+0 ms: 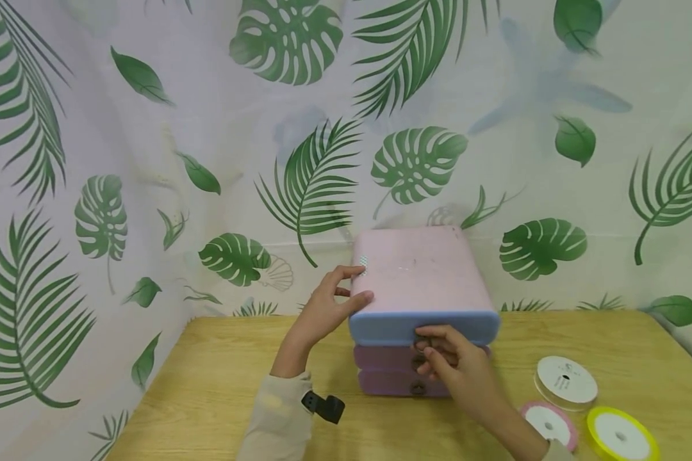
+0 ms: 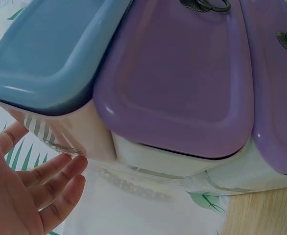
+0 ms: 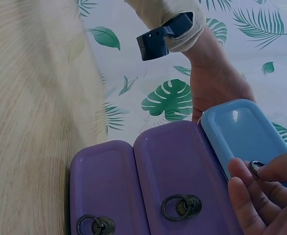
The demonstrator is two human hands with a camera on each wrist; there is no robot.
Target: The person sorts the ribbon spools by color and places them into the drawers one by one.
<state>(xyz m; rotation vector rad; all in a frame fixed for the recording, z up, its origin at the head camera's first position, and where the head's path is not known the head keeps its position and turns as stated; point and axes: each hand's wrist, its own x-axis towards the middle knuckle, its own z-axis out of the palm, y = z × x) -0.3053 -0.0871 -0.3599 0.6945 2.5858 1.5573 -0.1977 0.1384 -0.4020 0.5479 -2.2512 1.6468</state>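
A stacked three-drawer box with a glossy pink top (image 1: 421, 272) is standing on a light wood-grain surface (image 1: 207, 390). The left hand (image 1: 325, 302) is resting at the box's upper left edge, its fingers loosely spread rather than gripping; the left wrist view is showing fingertips touching the pink side. The right hand (image 1: 455, 362) is pinching a small dark metal ring pull (image 3: 251, 167) on the rounded light-blue top drawer front (image 1: 380, 328), which the right wrist view is showing more clearly than the head view. Below, a rounded purple middle drawer front (image 3: 182, 161) and a matching bottom drawer front (image 3: 104, 178) are bearing similar pulls. Only the left wrist view is clearly revealing pale lower casings (image 2: 155, 162). Only the head view is showing a flat white spool (image 1: 566, 387), a pink-rimmed spool (image 1: 556, 429) and a yellow-rimmed spool (image 1: 621, 436), all lying near the right forearm.
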